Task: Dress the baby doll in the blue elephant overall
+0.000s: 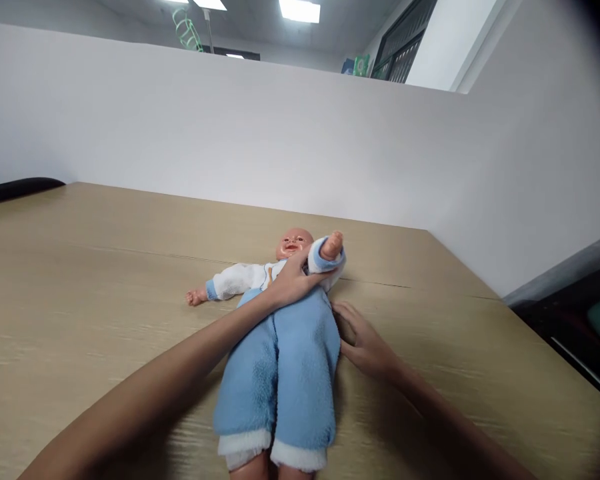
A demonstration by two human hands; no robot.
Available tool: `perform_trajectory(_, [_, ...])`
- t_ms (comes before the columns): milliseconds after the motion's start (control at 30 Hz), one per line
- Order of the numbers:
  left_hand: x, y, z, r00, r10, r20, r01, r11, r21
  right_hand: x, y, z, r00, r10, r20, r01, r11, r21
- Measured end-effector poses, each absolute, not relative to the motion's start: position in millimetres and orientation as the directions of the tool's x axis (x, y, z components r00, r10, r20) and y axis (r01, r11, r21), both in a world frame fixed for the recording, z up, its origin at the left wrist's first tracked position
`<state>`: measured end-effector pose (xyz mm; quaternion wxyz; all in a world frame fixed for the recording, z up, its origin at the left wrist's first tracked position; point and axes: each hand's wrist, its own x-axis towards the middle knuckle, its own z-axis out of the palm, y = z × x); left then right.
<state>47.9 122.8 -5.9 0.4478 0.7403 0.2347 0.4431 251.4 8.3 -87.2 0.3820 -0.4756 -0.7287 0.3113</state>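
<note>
A baby doll (280,360) lies on its back on the wooden table (105,267), head away from me. It wears blue fleece trousers and a white top with blue cuffs. My left hand (293,280) reaches across its chest and is closed around the doll's raised arm near the cuff (325,257). My right hand (363,340) rests against the doll's hip at the trousers' right side, fingers curled against the fabric. The doll's other arm (220,285) lies stretched out flat to the left.
A white partition wall (230,133) runs behind the table and along its right side. A dark object (15,189) sits at the far left table edge. Dark furniture (575,313) stands to the right, below the table.
</note>
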Motion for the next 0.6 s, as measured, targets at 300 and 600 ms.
perform_trajectory(300, [12.7,130.9,-6.4,0.11,0.974,0.197,-0.41,-0.136,0.902,182.7,45.0,-67.8,-0.104,0.99,0.093,-0.135,0.078,-0.988])
perform_trajectory(600, [-16.1,144.1,-8.4,0.212,0.977,0.033,-0.713,0.132,0.688,148.9,59.0,-64.1,-0.107,0.979,0.176,-0.156,0.158,-0.975])
